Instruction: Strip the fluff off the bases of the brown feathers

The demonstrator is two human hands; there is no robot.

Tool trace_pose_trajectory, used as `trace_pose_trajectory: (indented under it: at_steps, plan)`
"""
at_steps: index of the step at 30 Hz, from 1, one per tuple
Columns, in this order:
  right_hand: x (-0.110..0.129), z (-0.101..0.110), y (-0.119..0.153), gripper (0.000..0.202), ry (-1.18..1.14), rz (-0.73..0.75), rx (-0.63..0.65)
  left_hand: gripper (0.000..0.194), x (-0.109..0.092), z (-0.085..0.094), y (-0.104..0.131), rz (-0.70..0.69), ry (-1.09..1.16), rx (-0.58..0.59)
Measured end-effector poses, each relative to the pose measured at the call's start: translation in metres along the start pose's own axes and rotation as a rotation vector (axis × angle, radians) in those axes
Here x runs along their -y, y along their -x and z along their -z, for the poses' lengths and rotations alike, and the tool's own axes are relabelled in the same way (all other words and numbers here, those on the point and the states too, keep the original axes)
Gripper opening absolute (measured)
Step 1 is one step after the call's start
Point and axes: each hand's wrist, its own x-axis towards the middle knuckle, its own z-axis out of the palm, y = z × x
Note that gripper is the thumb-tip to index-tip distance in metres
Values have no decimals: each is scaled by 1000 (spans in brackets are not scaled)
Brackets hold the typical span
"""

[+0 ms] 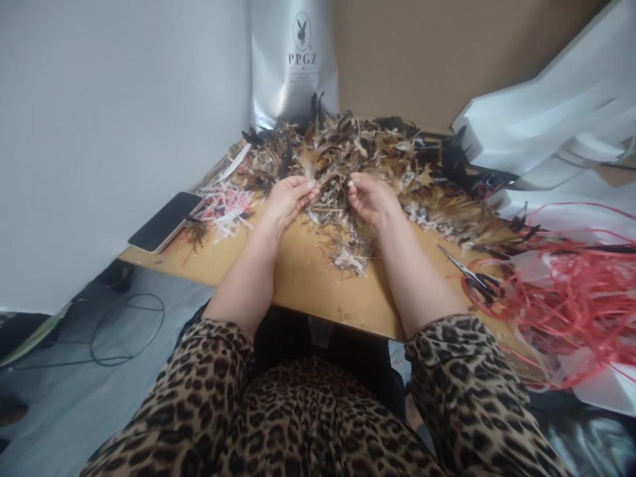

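Note:
A large heap of brown, black and whitish feathers (342,142) covers the far half of the wooden table (318,285). My left hand (292,199) is at the near side of the heap, thumb and fingers pinched together at a feather. Across a small gap, my right hand (371,199) is also closed in a pinch, with a small pale tip showing at its fingertips; I cannot make out what it belongs to. Loose feathers (350,255) lie on the table between and below the hands.
A phone (166,222) lies at the table's left edge, beside pink and white strips (226,205). On the right are scissors (470,273) and a tangle of red strips (581,305). A silver bag (295,86) stands behind the heap. A cable (126,331) loops on the floor.

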Motion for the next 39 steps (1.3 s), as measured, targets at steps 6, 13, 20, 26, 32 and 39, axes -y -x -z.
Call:
trace_pose_trajectory:
  at_steps: [6,13,20,26,32,39]
  plan:
    - [-12,-12,9,8,60,-101,160,15,4,-7,4,-90,-114,32]
    - [-20,-14,9,30,144,-50,188,11,4,-15,12,8,-184,78]
    - [-17,-9,7,34,201,43,164,6,0,-10,13,173,-93,124]
    - [-15,-9,9,33,277,102,179,2,0,-10,14,238,-73,154]
    - [-20,-7,5,33,320,124,200,7,2,-8,12,258,-81,171]
    - [-23,-7,4,33,359,163,200,6,7,-6,9,272,-65,190]
